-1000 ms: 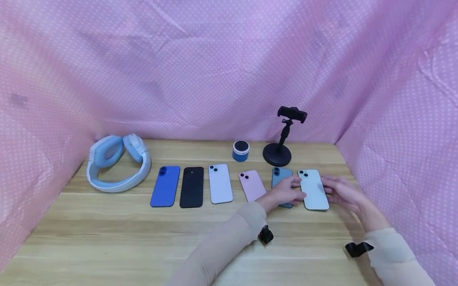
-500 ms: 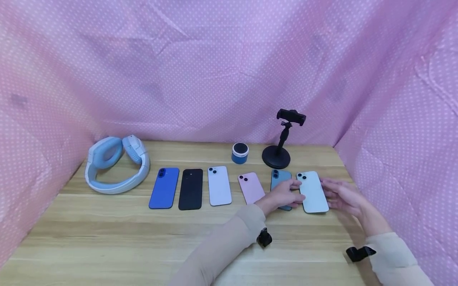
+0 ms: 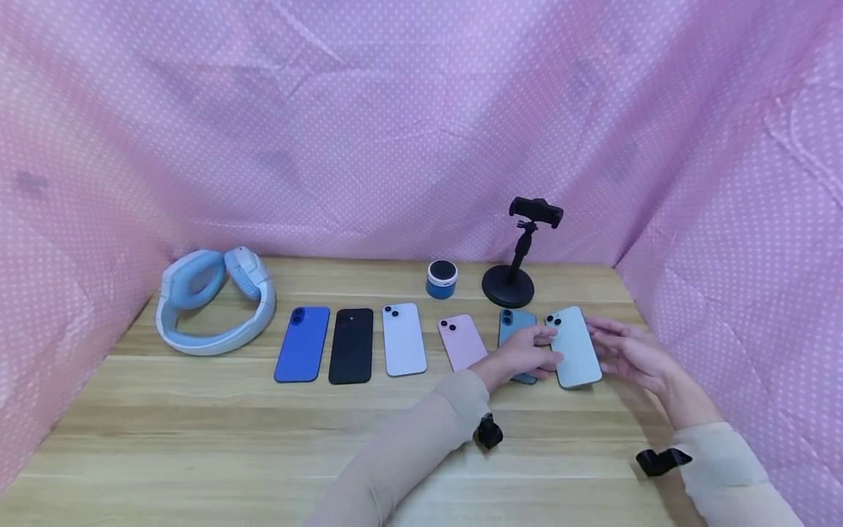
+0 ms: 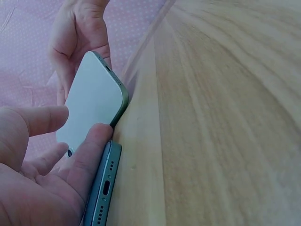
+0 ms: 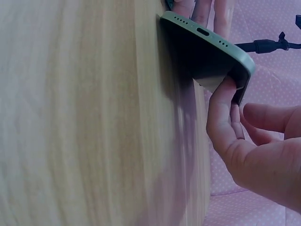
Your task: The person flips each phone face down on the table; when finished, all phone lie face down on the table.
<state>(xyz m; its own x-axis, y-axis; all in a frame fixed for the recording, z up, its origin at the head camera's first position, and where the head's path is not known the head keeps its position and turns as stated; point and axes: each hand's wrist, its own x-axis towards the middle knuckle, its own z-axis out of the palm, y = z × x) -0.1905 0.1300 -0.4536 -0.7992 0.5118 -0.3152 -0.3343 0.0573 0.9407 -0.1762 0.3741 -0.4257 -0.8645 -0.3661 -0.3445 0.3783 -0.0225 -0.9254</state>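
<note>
A pale green smartphone (image 3: 577,350) is tilted, its right side raised off the wooden table and its left edge low. My right hand (image 3: 634,357) holds that raised side; in the right wrist view its bent fingers (image 5: 220,110) hook under the phone's dark screen, thumb apart. My left hand (image 3: 520,356) lies over a teal smartphone (image 3: 523,319), partly hiding it. Its fingers (image 4: 96,137) reach the pale phone's low edge, loosely extended, with the thumb lifted in the left wrist view.
Leftward along the row lie pink (image 3: 463,342), white (image 3: 405,340), black (image 3: 352,346) and blue (image 3: 302,345) phones. Behind stand a black phone stand (image 3: 509,286), a small blue speaker (image 3: 442,279) and light blue headphones (image 3: 217,341). Pink dotted cloth (image 3: 395,146) encloses the table.
The pale green phone's right side has risen, so it now tilts toward the left. My right hand has risen slightly with it; the left hand has stayed nearly still.
</note>
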